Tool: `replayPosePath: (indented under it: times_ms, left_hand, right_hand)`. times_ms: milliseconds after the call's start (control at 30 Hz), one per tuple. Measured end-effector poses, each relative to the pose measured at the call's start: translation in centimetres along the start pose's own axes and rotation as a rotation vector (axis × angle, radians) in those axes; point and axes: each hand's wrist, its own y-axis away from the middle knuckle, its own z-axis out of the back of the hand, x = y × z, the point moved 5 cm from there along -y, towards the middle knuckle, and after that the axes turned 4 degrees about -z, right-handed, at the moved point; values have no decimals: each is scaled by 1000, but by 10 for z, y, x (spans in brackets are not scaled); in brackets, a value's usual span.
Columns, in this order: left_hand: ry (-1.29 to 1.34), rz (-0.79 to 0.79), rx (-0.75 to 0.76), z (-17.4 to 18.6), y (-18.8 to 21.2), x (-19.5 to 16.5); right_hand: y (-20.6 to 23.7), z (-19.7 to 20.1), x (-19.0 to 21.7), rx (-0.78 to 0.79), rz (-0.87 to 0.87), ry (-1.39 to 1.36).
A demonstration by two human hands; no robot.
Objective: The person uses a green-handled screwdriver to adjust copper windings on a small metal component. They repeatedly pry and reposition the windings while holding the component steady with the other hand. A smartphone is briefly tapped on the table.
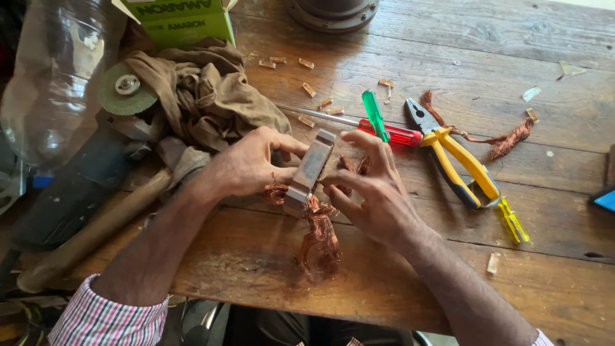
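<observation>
One grey metal block [312, 168] with copper wire [320, 234] hanging from it is gripped by two hands, the left hand [246, 165] closed on its left side and the right hand [373, 192] pinching its right side. Just right of the block, two screwdrivers [375, 115] and one pair of yellow pliers [458, 160] are seen on the wooden table [512, 64]. Left of the block, one brown cloth [205, 96], one grinder [83, 173] and one hammer handle [96, 230] are seen.

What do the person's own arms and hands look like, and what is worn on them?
Both hands, left hand and right hand, are bare, without gloves, and no rings or watch show. The forearms are uncovered. The left sleeve, in pink, white and dark checks, is pushed up; only a small corner of the right sleeve shows.
</observation>
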Motion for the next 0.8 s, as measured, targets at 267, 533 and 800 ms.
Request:
replayPosePath:
  times_ms: [267,533,800]
  left_hand:
    - [29,27,-4,-2,-1,2]
    - [-22,-42,-6,-1,0,1]
    - [-96,-171,-19,-2,1,-8]
  right_hand:
    - [1,-3,4,64,-83,-31]
    - [-4,-8,1,42,-267,-65]
    - [-11,-10,-4,184,-458,-126]
